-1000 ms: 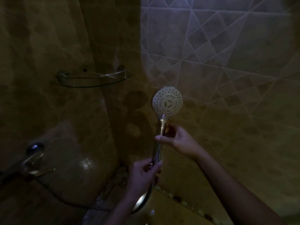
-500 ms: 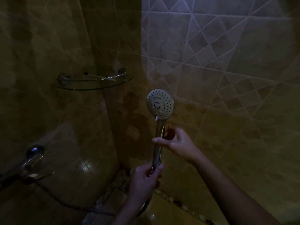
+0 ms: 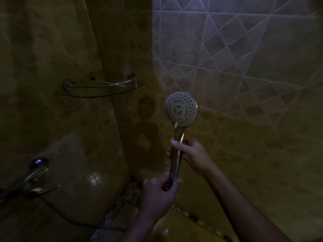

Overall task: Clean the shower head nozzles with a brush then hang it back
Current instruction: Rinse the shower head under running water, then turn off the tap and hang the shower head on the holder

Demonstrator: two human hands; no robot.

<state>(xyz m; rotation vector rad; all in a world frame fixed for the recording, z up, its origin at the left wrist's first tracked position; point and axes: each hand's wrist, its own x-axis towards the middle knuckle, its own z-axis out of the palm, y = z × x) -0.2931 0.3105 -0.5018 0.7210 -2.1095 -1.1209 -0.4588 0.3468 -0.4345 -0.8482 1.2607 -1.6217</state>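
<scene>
Dark tiled walls (image 3: 253,81) meet at a corner. Near it the shower head (image 3: 181,109) stands upright: the left hand (image 3: 157,194) grips the bottom of its handle (image 3: 175,165), and the right hand (image 3: 191,154) curls round the middle.

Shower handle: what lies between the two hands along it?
Only a bare stretch of the chrome handle; the right hand grips above it, the left hand below, as the head view shows.

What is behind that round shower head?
Only the tiled wall shows around the shower head; the patch directly behind its face is covered. The right hand and left hand grip it lower down.
</scene>
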